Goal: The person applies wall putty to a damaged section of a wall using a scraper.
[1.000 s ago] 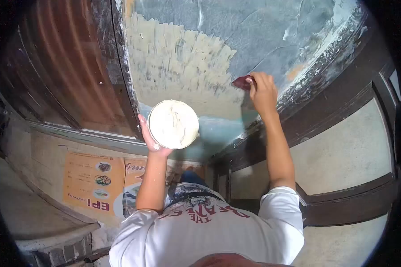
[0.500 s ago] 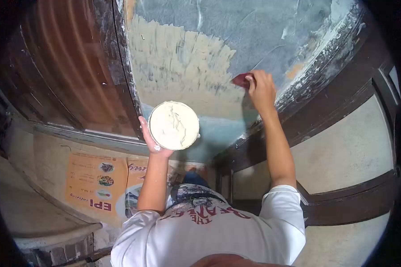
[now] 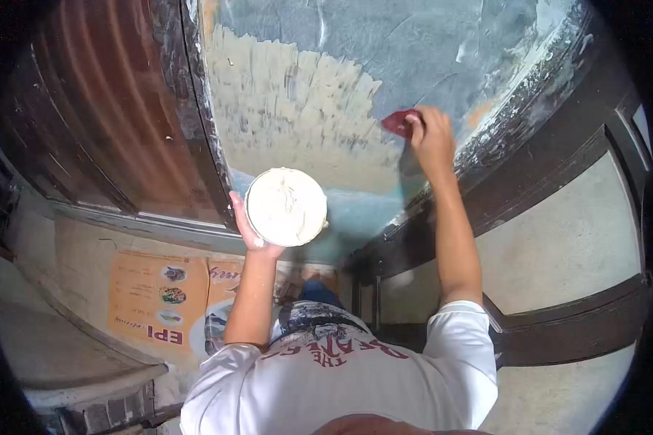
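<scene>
My left hand [image 3: 252, 230] is wrapped round the side of a round tub [image 3: 322, 227] filled with cream-white putty [image 3: 286, 206]. White smears mark the fingers and palm. Against the wall to the right, my right hand [image 3: 434, 141] pinches a dark red putty knife [image 3: 397, 123], a flat scraper blade. Its edge meets the wall at the border between the beige putty coat [image 3: 290, 109] and the bare grey wall [image 3: 421, 51]. The beige coat has a ragged upper edge and dark streaks showing through.
A reddish-brown wooden panel [image 3: 109, 109] flanks the wall on the left. To the right runs dark trim [image 3: 544, 174] with pale panels [image 3: 566, 246]. An orange printed banner [image 3: 141, 297] lies on the floor at lower left. Pale blue wall [image 3: 363, 217] shows below the putty.
My right hand and the putty knife have shifted slightly up and right along the wall, with more of the blade showing. The tub in my left hand has moved a little right and down.
</scene>
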